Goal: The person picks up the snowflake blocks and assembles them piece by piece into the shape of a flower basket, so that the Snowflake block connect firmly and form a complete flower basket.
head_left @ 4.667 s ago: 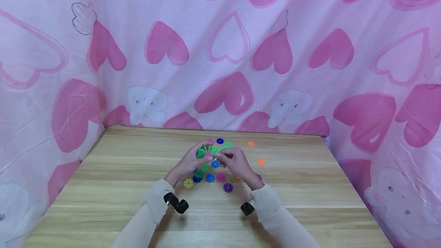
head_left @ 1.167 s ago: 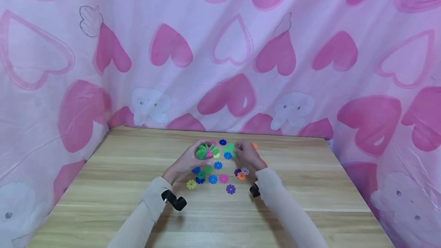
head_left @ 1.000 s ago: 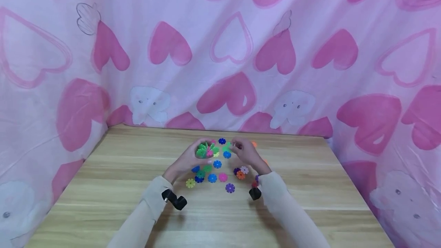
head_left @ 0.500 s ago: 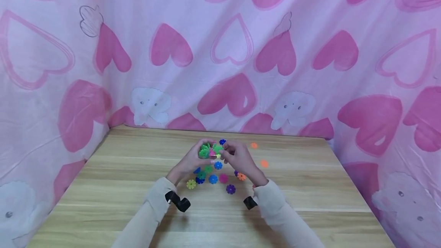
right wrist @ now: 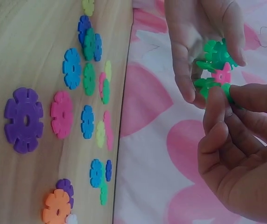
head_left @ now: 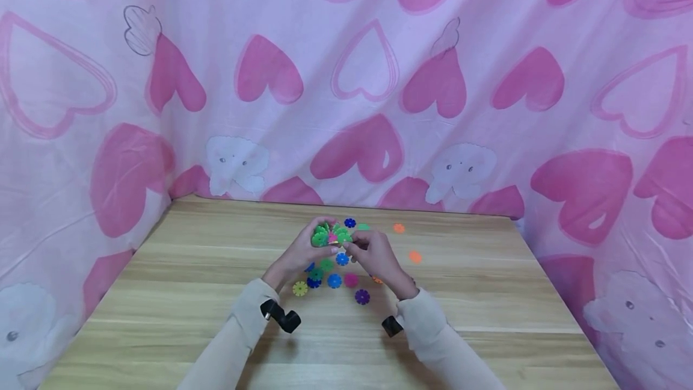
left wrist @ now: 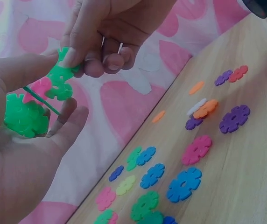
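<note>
My left hand (head_left: 295,257) holds a small cluster of interlocked plastic flower discs (left wrist: 26,116) above the table, its fingers and thumb curved around it. Several green discs fan out around a pink disc (right wrist: 221,73) in the middle of this cluster. From the right, my right hand (head_left: 380,259) pinches a green flower disc (left wrist: 59,78) between thumb and index finger. That disc sits right against the pink one, and its outer edge is covered by the fingertips. The other fingers of my right hand are bent toward the palm.
Below the hands, loose notched discs lie on the wooden table (head_left: 189,318), among them a blue disc (left wrist: 184,184), a purple disc (right wrist: 24,120) and a yellow disc (head_left: 300,289). Two orange discs lie to the right. A pink heart-patterned curtain (head_left: 357,77) hangs behind.
My right hand has come left from over the loose discs to the cluster, and a green disc now shows in its pinch there. My left hand has shifted slightly right.
</note>
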Demonstrator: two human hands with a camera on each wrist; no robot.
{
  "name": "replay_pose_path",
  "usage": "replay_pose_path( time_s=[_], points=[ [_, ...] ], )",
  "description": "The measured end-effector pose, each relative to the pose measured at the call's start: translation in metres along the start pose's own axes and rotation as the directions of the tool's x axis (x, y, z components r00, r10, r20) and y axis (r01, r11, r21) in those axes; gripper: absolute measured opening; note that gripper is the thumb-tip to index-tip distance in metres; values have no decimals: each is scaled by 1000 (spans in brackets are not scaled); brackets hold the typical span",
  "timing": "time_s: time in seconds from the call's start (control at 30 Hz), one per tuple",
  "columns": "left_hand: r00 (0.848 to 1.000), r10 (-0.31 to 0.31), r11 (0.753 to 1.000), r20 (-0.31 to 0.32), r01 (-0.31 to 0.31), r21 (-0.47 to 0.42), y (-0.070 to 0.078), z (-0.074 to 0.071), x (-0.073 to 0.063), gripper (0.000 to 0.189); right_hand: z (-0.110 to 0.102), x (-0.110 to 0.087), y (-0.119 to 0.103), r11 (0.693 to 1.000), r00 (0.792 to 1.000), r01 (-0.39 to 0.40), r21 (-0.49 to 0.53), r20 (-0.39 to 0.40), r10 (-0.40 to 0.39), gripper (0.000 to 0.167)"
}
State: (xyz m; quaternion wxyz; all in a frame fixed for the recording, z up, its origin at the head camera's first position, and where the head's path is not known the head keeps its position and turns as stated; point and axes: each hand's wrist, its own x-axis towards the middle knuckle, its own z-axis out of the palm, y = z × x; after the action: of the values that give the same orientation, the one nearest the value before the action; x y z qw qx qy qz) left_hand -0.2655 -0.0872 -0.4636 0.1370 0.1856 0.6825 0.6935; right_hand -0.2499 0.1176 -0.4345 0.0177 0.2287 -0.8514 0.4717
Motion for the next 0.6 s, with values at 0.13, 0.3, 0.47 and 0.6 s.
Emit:
replay_pose_path(
  time_s=[0.13,0.3,0.47,0.6],
  points=[
    [1000,-3,1000,3,3,-19,-1,0,0,66,1,-1,0,1000,1000,-7,-2,-8,7,18],
    [1000,-7,1000,7,7,-17,0,1,1,63,7,-1,0,1000,999,-20,22,-37,21,21],
    [999,-17,1000,30,18,-11,2,2,1,63,15,-3,1,993,995,-62,101,-69,69,28],
    [998,-34,999,49,34,5,4,1,0,62,20,-4,1,988,992,-69,135,-91,81,33]
  ],
)
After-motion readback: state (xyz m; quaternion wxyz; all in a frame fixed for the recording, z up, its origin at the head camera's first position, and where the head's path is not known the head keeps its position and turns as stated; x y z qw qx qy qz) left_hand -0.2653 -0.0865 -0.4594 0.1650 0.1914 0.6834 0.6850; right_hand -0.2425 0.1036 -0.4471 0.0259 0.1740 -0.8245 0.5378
